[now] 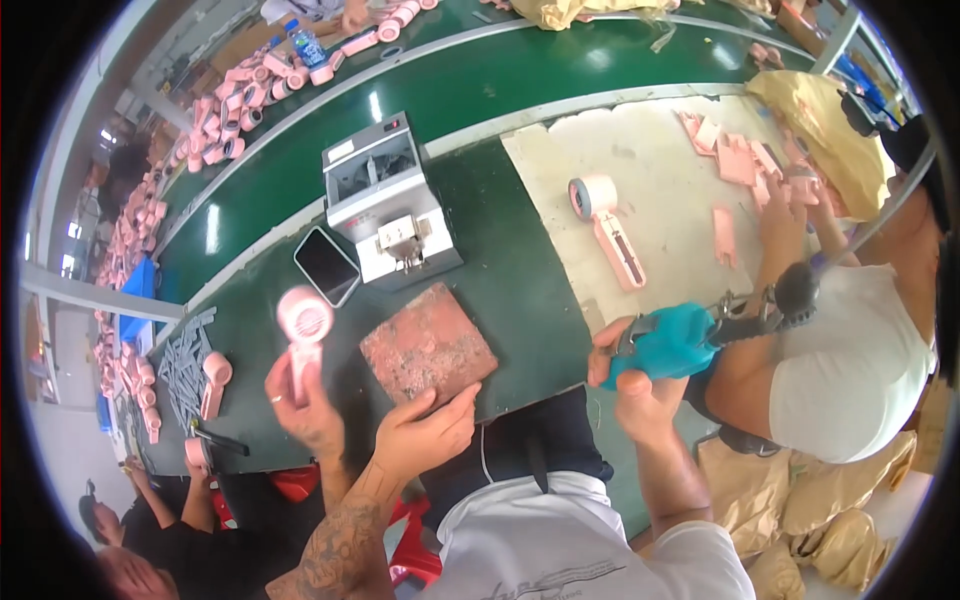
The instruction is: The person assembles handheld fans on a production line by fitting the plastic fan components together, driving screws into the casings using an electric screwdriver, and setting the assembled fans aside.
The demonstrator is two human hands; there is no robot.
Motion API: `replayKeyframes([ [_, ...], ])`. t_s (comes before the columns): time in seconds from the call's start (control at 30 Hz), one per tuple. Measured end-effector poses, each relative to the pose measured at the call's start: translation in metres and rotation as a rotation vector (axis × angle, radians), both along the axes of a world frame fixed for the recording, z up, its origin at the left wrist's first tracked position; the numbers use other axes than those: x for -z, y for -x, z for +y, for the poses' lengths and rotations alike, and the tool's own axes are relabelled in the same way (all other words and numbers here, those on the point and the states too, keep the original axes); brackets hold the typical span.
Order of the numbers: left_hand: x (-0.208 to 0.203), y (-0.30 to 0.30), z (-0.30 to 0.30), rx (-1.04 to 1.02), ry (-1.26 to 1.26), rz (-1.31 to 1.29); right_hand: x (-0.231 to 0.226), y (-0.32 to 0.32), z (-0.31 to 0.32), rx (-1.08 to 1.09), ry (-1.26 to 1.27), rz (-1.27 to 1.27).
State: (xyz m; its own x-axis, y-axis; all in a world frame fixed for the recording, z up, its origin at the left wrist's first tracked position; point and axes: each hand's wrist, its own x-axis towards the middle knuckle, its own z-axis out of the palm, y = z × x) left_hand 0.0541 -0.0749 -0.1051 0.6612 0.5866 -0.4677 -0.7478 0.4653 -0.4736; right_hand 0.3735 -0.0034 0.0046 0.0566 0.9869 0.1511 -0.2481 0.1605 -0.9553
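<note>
Screwdriver [665, 342] in my right hand [648, 408]

Fingers [601, 362] curl round its left end, its body running right. Among overlapping arms [345, 535], I can't tell my left hand's state. Beyond, the machine's [400, 225] open tray [372, 196]: contents too small to tell.

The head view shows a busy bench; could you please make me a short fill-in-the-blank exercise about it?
1. Of the phone, the block and the teal tool, the right hand grips the ____.
2. Choosing left or right, the phone is to the ____ of the silver machine.
3. The reddish block lies on the green ____.
4. The fan on the pale sheet is ____ in colour.

Missing words: teal tool; left; table; pink.
</note>
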Motion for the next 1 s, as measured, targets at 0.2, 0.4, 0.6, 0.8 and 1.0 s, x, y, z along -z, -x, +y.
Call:
replayKeyframes([
  [0.2, -0.030, -0.004, -0.012, 0.006, -0.288, 0.022, 0.013, -0.012, 0.011, 0.010, -0.104, 0.026],
  [0.4, -0.031, 0.020, -0.021, -0.286, 0.908, -1.298, 0.019, 0.003, 0.012, 0.014, -0.017, 0.024],
  [0.6, -0.048, 0.052, -0.014, -0.211, 1.073, -2.986, 0.023, 0.033, 0.003, 0.007, -0.033, -0.082],
  [0.8, -0.052, 0.030, -0.010, -0.146, 1.305, -3.182, 0.010, 0.053, -0.006, 0.010, -0.040, -0.081],
  [1.0, -0.040, 0.011, -0.008, -0.076, 1.379, -3.258, 0.011, 0.027, -0.012, 0.016, -0.069, -0.128],
])
